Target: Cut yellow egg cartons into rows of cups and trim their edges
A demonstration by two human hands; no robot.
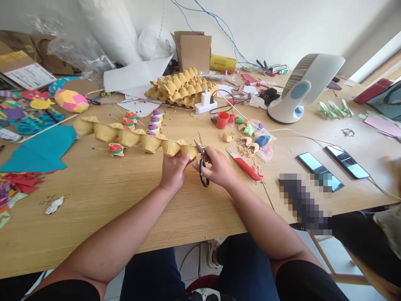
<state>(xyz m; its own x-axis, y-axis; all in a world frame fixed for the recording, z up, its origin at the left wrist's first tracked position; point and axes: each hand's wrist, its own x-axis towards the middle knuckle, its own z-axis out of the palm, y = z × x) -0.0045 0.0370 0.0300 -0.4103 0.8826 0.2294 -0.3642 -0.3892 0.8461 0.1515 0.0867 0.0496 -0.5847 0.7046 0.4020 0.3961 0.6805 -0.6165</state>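
A long yellow strip of egg-carton cups is held up over the table, and my left hand grips it near its right end. My right hand holds black-handled scissors, blades parted and pointing up beside the strip's right end. Behind and below the strip stand small painted cups in red and green and in purple, some with pins stuck in them. Right of my right hand lies a red-handled knife.
Stacked egg cartons, a power strip and a red cup stand farther back. A white fan and two phones are at right. Blue paper lies left. Another person's arm shows at the right edge.
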